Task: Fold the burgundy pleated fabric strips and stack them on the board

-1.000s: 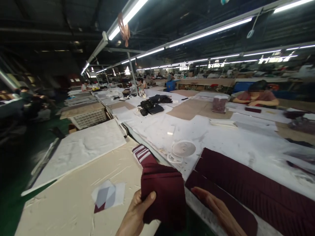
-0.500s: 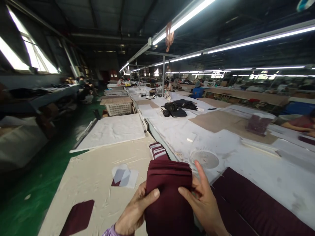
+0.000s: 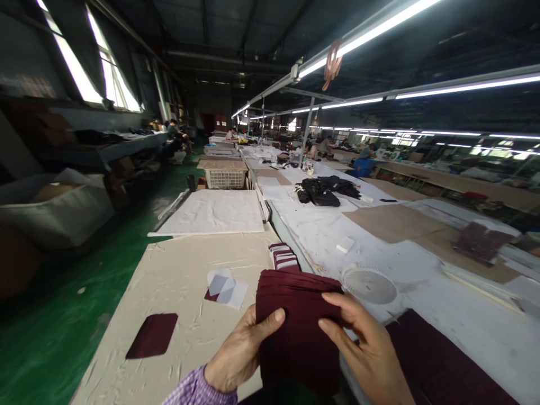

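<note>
A stack of maroon fabric pieces (image 3: 297, 337) is held up in front of me, its layered upper edges fanned slightly. My left hand (image 3: 242, 346) grips the stack's left side, thumb on the front face and fingers hidden behind. On the right side, my right hand (image 3: 363, 332) has its thumb against the front and its index finger bent over near the top right corner. A single maroon fabric piece (image 3: 152, 336) lies flat on the cream-covered table (image 3: 189, 253). Nearby rest pale grey-white pieces (image 3: 228, 288) with a maroon corner showing. Behind the stack sits a striped pile of maroon and white pieces (image 3: 283, 257).
A round white fan (image 3: 369, 283) lies on the white table (image 3: 304, 225) to the right. Larger maroon fabric (image 3: 439, 360) is spread near the right front. Black garments (image 3: 324, 190) lie farther off. A plastic basket (image 3: 225, 178) stands beyond the cream table; green floor (image 3: 88, 281) runs along the left.
My right index finger has come down from a raised position onto the stack's upper right edge. My left hand keeps its hold. The view has swung left.
</note>
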`<state>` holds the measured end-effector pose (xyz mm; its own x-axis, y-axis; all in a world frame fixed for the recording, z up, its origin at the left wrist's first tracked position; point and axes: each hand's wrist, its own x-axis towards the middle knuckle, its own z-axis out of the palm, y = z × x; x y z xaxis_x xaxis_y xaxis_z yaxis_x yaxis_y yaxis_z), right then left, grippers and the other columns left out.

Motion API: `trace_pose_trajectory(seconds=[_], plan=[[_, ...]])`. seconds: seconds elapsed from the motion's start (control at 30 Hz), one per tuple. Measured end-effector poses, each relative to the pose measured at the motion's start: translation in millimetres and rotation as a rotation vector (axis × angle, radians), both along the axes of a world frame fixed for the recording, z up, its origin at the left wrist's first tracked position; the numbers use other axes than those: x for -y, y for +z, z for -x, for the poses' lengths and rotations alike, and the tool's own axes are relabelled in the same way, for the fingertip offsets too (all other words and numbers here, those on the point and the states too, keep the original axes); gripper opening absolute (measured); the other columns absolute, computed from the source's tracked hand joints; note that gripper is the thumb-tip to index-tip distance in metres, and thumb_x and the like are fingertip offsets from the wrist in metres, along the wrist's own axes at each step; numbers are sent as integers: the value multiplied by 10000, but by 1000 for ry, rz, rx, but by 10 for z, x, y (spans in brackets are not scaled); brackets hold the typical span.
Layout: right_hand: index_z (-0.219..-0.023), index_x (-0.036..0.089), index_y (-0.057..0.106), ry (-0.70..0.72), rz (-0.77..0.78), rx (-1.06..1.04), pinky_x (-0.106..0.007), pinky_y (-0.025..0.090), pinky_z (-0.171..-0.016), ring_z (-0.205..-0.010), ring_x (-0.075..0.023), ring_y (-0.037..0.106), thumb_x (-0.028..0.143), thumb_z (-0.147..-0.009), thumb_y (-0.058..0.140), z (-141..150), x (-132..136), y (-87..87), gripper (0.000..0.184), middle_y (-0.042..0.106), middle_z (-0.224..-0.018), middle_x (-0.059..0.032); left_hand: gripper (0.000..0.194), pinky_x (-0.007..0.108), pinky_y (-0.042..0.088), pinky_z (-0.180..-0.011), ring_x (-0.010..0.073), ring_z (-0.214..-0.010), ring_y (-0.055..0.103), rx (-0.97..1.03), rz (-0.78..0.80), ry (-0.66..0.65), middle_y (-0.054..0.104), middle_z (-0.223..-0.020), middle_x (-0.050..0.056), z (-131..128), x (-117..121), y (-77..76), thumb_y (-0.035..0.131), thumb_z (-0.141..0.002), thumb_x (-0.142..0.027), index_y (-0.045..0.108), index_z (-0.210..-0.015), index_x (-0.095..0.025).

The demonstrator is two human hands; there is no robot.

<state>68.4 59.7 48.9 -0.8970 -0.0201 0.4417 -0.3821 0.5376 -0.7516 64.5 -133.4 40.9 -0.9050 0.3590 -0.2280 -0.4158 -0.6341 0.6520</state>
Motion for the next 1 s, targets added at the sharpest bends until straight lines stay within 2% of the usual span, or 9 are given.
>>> trace_pose_trajectory(seconds=[0.17,0.23,0.3,0.43,0.53,0.67,0.8,1.0], plan=[[-1125,261,546,106,245,314,-255,554,-733,-896,-201,659,389,-777,655,-27,66,74,387,667,-1057,-59,231,318,509,-862,207,-879,677,-13,-12,-7,741,-954,77,-24,72,69,700,-738,-196,714,-966,-161],[-1113,249,536,182,350,405,-273,553,-750,-901,-210,660,395,-780,653,-32,106,83,382,673,-1041,-63,218,312,516,-848,202,-859,681,-12,-18,-3,743,-938,77,-29,95,77,702,-735,-193,717,-950,-158],[-1050,233,561,202,382,423,-280,548,-759,-888,-212,658,403,-790,639,-40,159,83,320,682,-983,-56,198,299,520,-830,195,-840,683,-9,-21,4,746,-915,75,-33,111,68,702,-736,-194,720,-930,-158],[-806,207,605,28,244,266,-233,537,-637,-711,-179,637,426,-782,627,-70,266,65,222,658,-757,-26,202,289,522,-811,195,-845,681,-14,-21,23,744,-910,73,-32,132,14,699,-740,-192,715,-939,-164],[-893,221,602,-40,193,210,-252,545,-644,-739,-193,643,434,-777,625,-78,299,53,243,668,-821,-42,249,288,519,-818,205,-894,671,-23,-4,30,739,-934,74,-21,155,-22,689,-749,-181,701,-998,-168],[-1096,260,552,21,126,237,-329,554,-741,-918,-240,640,443,-790,612,-30,274,76,362,644,-1089,-77,331,304,513,-840,217,-941,656,-56,33,25,729,-988,72,10,194,-22,677,-762,-189,663,-1093,-180],[-1079,281,557,67,68,250,-347,554,-726,-851,-231,650,437,-800,610,51,266,118,324,660,-1043,-53,332,312,510,-847,238,-984,639,-98,91,-6,722,-1017,85,57,239,16,682,-758,-214,670,-1086,-164],[-1021,285,599,98,-16,168,-274,527,-688,-839,-196,644,389,-813,607,110,290,153,233,658,-980,-18,290,271,528,-750,214,-876,668,-101,137,10,738,-956,66,117,307,31,697,-742,-234,702,-1026,-172]])
